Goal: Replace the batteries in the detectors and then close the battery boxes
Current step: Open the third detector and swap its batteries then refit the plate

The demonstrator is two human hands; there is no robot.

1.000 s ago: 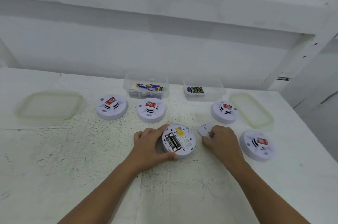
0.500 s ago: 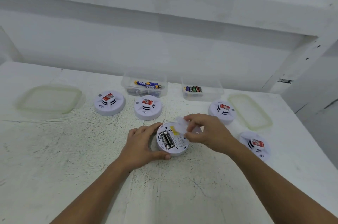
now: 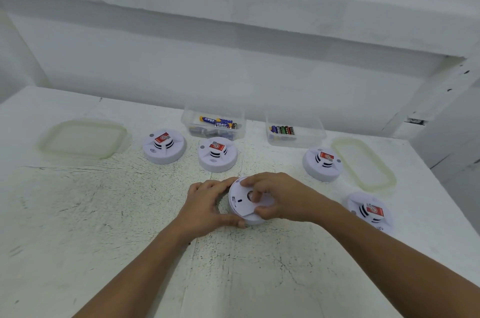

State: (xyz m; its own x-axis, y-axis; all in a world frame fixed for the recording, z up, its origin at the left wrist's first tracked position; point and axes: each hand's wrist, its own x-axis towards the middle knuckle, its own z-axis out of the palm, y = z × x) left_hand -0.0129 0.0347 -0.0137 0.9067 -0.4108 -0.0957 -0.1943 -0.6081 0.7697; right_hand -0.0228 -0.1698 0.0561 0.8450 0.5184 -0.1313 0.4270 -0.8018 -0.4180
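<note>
A round white detector [image 3: 250,219] lies upside down on the white table [image 3: 104,213]. My left hand [image 3: 207,206] grips its left rim with curled fingers and thumb. My right hand [image 3: 280,197] holds the white battery cover [image 3: 241,203] on the detector's back, thumb at the near edge and fingers on top. The cover hides the batteries. Several more detectors with red labels stand upright: two at the back left [image 3: 164,146] [image 3: 217,154], two at the right [image 3: 322,164] [image 3: 370,211].
A clear box [image 3: 189,116] with blue and yellow batteries and a clear box [image 3: 318,133] with green and black batteries stand at the back. Their translucent lids lie at the far left [image 3: 83,138] and the right [image 3: 363,163]. A white wall rises behind the table.
My right hand picked the battery cover up from the table beside the detector, carried it left, and now holds it on the detector's back. The batteries are no longer visible.
</note>
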